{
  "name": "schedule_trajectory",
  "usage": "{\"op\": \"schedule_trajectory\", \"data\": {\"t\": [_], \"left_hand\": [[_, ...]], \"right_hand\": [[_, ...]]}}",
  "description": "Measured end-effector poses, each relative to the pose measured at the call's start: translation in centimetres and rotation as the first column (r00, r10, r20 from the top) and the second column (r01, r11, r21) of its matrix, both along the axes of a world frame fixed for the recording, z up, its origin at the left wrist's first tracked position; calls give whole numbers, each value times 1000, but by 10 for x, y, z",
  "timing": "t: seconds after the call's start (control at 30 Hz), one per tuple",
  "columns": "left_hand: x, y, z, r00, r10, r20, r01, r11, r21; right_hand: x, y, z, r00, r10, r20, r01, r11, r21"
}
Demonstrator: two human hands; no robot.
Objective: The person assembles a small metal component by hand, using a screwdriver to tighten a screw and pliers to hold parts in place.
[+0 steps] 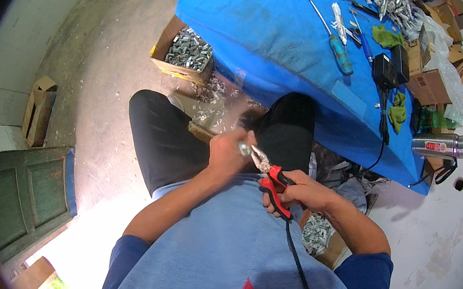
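My left hand (229,154) is closed around a small silvery metal part (243,149) held over my lap. My right hand (302,192) grips the red-and-black handles of a pair of pliers (271,176). The metal jaws of the pliers point up-left and meet the silvery part at my left fingertips. Both hands are close together above my black trousers (169,137), in front of the blue table (267,39). A black cord (300,268) runs down my chest from near the pliers' handles.
On the blue table lie a teal-handled screwdriver (340,51), a black adapter with cable (389,71), green cloths and a heap of metal parts (396,6). A steel flask (438,145) lies at the table's right. An open cardboard box of metal parts (185,52) stands on the concrete floor.
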State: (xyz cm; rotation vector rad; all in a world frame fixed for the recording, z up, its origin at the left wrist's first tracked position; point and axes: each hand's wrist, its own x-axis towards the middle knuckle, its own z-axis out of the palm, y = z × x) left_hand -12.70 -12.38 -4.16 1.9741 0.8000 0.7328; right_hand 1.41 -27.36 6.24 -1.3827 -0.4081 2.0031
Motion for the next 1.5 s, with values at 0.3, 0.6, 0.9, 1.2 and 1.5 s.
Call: {"op": "schedule_trajectory", "data": {"t": [0.3,0.6,0.9,1.2,1.5], "left_hand": [[1,-5,5,993,-9,-120,9,1000,7],[-1,-6,0,991,-8,-134,11,1000,27],[-3,-8,-3,988,-34,-148,39,999,31],[-5,-7,-8,990,-33,-136,40,998,50],[-8,-7,-10,990,-45,-130,49,998,27]], "right_hand": [[0,-14,-2,917,95,387,-167,974,156],[12,4,24,502,343,794,-519,854,-41],[19,22,35,307,456,835,-692,710,-134],[25,39,44,226,572,788,-754,615,-230],[21,50,46,199,636,745,-764,577,-288]]}}
